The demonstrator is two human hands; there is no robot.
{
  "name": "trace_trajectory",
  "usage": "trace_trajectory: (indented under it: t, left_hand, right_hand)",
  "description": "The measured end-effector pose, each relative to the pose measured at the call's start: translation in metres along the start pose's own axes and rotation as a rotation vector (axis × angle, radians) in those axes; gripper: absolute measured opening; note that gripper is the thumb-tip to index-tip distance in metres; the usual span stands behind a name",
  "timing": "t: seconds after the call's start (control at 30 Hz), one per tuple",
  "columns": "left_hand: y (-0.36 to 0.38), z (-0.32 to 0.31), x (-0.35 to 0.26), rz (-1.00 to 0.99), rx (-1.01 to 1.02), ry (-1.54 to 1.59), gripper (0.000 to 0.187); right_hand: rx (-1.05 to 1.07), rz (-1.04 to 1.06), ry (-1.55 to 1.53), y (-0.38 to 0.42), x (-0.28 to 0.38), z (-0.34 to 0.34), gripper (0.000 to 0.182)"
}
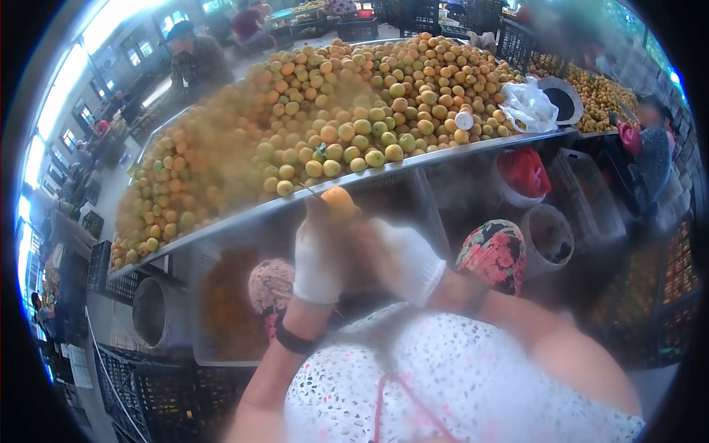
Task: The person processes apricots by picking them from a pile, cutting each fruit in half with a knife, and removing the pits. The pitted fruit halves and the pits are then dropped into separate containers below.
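Note:
My hands, both in white gloves, meet in front of a metal-edged table (295, 198) heaped with yellow-orange apricots (436, 77). One apricot (338, 199) shows at the fingertips of my left hand (317, 255), which is closed around its lower side. A thin dark sliver sticks up beside it. My right hand (406, 262) comes in from the right, fingers curled in close below the apricot; what they hold I cannot tell. A brown lens smear blurs the fingers of both hands and part of the heap.
Below the table edge stand a bin of fruit (235, 295), a bucket (548, 235) and a tub with a red bag (526, 173). A white plastic bag (530, 105) lies on the heap's right. Black crates (166, 391) stand lower left. Other people sit around the hall.

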State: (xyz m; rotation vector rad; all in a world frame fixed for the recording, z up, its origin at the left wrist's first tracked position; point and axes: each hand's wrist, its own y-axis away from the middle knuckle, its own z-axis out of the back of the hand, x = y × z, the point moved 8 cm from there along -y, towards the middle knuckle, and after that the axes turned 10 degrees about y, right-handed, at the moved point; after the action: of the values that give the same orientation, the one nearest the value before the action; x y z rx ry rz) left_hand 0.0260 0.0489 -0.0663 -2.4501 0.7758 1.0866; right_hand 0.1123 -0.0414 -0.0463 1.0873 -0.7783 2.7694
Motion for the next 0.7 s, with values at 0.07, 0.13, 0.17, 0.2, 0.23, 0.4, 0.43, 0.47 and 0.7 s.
trace_trajectory:
  t: [0.07, 0.13, 0.17, 0.2, 0.23, 0.4, 0.43, 0.47, 0.7]
  left_hand:
    - [-0.001, 0.005, -0.002, -0.024, -0.014, -0.055, 0.063]
    - [-0.003, 0.010, -0.007, -0.052, -0.023, -0.111, 0.062]
    - [-0.004, 0.008, -0.010, -0.069, 0.005, -0.131, 0.060]
    - [-0.004, 0.007, -0.012, -0.086, 0.033, -0.150, 0.059]
    - [-0.004, 0.007, -0.010, -0.083, 0.032, -0.150, 0.059]
    - [-0.002, 0.005, -0.012, -0.109, 0.004, -0.037, 0.051]
    - [0.000, 0.001, -0.013, -0.109, 0.005, -0.036, 0.051]
    - [0.003, -0.001, -0.017, -0.133, -0.010, -0.072, 0.049]
    - [0.005, -0.001, -0.021, -0.163, -0.030, -0.159, 0.046]
  right_hand:
    - [0.001, -0.024, -0.050, -0.001, 0.001, 0.002, 0.024]
    - [-0.002, -0.050, -0.065, -0.001, -0.003, 0.002, 0.024]
    - [-0.007, -0.072, -0.079, -0.001, -0.005, 0.003, 0.024]
    - [-0.006, -0.074, -0.079, -0.001, -0.005, 0.002, 0.024]
    - [-0.006, -0.084, -0.094, -0.001, -0.006, 0.002, 0.025]
    - [0.014, -0.102, -0.147, -0.001, -0.008, 0.001, 0.025]
    - [0.016, -0.101, -0.126, -0.001, -0.008, 0.001, 0.026]
    - [0.017, -0.100, -0.105, -0.001, -0.007, 0.001, 0.026]
    - [-0.001, -0.059, -0.122, 0.002, -0.006, 0.002, 0.029]
